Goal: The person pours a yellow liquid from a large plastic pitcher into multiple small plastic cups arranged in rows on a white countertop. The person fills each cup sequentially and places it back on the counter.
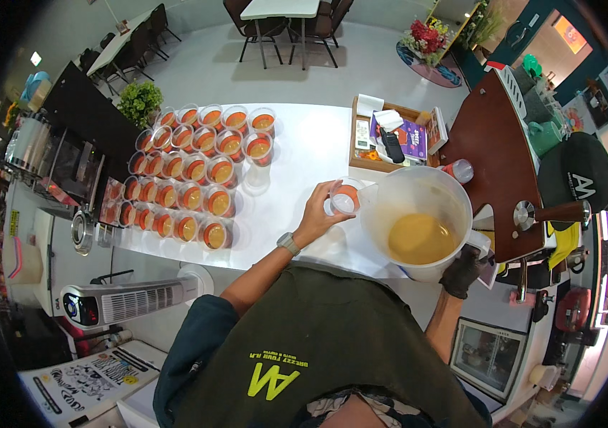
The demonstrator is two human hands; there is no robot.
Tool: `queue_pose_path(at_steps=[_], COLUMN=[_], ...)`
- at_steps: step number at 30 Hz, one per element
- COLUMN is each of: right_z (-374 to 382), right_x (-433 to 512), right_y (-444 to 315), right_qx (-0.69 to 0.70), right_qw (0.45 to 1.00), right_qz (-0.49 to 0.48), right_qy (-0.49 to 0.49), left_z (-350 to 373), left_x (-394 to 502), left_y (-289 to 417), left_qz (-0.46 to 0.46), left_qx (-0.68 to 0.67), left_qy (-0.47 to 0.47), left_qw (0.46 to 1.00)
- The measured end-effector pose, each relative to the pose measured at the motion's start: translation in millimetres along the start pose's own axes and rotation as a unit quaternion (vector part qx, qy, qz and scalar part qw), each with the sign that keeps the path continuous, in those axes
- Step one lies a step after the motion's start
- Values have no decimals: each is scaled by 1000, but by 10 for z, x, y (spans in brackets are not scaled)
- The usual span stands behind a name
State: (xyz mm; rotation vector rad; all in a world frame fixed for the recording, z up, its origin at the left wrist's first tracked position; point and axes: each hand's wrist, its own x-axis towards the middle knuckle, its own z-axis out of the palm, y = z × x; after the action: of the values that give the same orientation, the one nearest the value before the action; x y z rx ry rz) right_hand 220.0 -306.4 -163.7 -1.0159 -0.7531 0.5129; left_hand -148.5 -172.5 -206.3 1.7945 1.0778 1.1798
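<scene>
My bare left hand [321,211], with a watch at the wrist, grips a clear plastic cup [345,197] that has an orange-red band. No drink is plain to see in that cup. In a black glove, my right hand [462,272] holds the handle of a large translucent plastic pitcher [416,187]. The pitcher leans toward the cup, and its spout meets or overlaps the cup's rim from my viewpoint. Tan liquid [422,239] lies in the bottom of the pitcher. Rows of similar cups [215,235], holding amber-looking liquid, stand on the left of the white table [293,144].
A clear cup [256,179] stands beside the rows. Behind the pitcher is a wooden tray [354,140] of small items. To the right rises a brown espresso machine [488,139] with a portafilter [550,213]. A tower fan [133,304] is at left, near a potted plant [139,101].
</scene>
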Motion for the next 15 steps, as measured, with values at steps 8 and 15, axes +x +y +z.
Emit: queue_pose_path(at_steps=[8,15], right_z=[372,552], right_x=[35,24], right_y=[-649,-983], right_qx=[-233,-319], right_qw=[967,947], right_qz=[25,21], right_qy=[99,27], left_z=[66,124], left_x=[21,-2], left_y=[95,55], left_qz=[28,42], left_qx=[3,-8], left_qy=[-29,-53], left_qw=[999,998])
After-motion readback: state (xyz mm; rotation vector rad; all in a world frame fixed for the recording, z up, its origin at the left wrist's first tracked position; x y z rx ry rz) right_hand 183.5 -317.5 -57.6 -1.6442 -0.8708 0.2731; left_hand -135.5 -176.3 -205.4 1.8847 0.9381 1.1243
